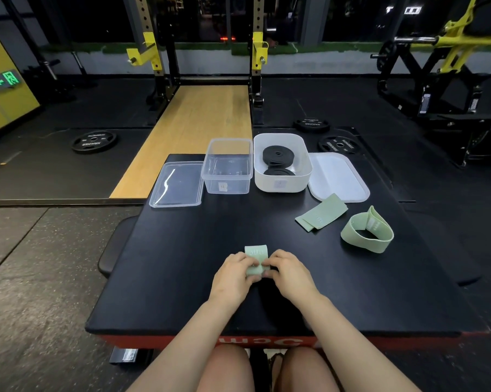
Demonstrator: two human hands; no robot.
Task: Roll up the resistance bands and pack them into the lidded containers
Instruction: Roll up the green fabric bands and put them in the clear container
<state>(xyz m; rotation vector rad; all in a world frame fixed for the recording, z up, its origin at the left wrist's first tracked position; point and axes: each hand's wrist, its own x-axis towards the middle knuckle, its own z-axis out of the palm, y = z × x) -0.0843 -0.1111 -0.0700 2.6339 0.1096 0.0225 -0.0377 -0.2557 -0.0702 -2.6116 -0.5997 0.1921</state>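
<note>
Left hand (233,274) and right hand (288,271) pinch the green band (256,258) between them, apparently half-rolled.

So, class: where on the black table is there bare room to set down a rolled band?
Bare: the table's left half below the clear lid, and the middle between hands and tubs. Crowded: the back row and right side with green bands.

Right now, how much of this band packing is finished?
Done: two rolled black bands lie in the white container. In hand: both hands, left hand and right hand, roll a green band. Left: the flat green band, the looped green band, both lids; the clear container holds no bands.
</note>
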